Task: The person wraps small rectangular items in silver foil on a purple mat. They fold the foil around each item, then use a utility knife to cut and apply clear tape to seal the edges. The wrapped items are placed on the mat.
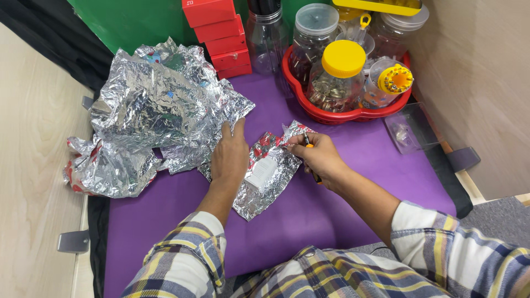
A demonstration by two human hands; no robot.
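Left of the small wrapper, a crumpled foil heap spreads over the purple mat, with a second wad farther left, near the mat's edge. The left hand lies flat, fingers together, pressing down on the wrapper's left edge and touching the foil heap's lower flap. The wrapper itself lies flat on the mat at the middle of the desk, silver side up with red print and a white label.

The right hand is closed around a thin dark tool with an orange part, and also pinches the wrapper's upper right corner. The risk here: thin foil tears easily, so a hard pull at that corner against the pressing left hand could rip it, and the tool's tip may puncture the sheet.

Behind the wrapper, red boxes are stacked. Right of it, a red basket holds jars, one with a yellow lid; a wide sweep of the right elbow could knock it. A clear tray sits just beyond.
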